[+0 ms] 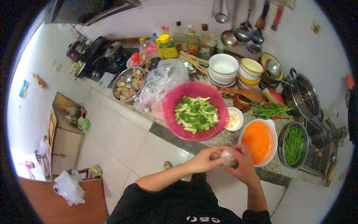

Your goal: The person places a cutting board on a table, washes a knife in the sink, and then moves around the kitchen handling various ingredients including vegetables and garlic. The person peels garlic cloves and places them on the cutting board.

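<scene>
Between my two hands is a whitish bulb that looks like a head of garlic (228, 157). My left hand (205, 158) holds it from the left and my right hand (242, 164) grips its right side; the fingers hide part of it. Both hands are in front of the counter's edge. Just beyond them stands a small white bowl (235, 119) with pale pieces like peeled garlic cloves. To its left is a pink basin (170, 117) of cut broccoli (197, 113). Right of my hands is a white colander-like bowl (274, 145) filled with shredded carrot (256, 142).
A metal pan of chopped greens (294, 145) stands near the sink rack (320, 152) at right. Behind are stacked bowls (223, 67), a wooden spatula (251, 93), green stalks (272, 110) and a plastic bag (170, 75). A steel bowl of meat pieces (125, 86) sits left.
</scene>
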A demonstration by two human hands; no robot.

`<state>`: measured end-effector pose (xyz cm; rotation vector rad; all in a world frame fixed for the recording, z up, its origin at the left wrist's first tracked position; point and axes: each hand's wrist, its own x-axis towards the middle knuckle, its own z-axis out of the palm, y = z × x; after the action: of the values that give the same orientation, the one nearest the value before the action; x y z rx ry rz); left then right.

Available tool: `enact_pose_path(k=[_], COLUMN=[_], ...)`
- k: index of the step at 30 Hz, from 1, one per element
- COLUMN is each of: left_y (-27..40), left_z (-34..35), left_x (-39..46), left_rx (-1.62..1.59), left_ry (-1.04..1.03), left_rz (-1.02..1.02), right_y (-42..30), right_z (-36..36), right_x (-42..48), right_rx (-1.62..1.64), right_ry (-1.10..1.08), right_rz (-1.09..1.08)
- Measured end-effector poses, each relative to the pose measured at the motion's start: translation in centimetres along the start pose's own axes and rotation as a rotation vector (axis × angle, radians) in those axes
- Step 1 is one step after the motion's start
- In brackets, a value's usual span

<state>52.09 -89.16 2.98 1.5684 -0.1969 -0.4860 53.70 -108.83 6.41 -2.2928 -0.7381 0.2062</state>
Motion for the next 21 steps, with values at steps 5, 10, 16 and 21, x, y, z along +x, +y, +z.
enact_pose_path(k=[5,10,16,21], left_y=[-1.2,-2.9,-5.1,-7.9], left_z=[-7.4,-16.5,-26.4,-34.2], left_x=[-8.5,-20.0,-32.0,-35.9], left_rx=[0.035,-0.228,-0.366,-0.48], left_ry=[0.222,0.457,0.752,0.836], left_rz=[-0.008,-0.028,0.079,0.048], right_y=[-7.6,-17.9,-28.8,-34.1], right_z=[6.1,15.0,28.6,35.1], right_x=[5.8,11.7,17.2,21.5], right_rx=[-0.002,0.079,0.415,0.498], right_ry=[-0.087,-0.232,-0.275,-0.225], right_rz=[-0.272,-0.298,-0.275,-0.204])
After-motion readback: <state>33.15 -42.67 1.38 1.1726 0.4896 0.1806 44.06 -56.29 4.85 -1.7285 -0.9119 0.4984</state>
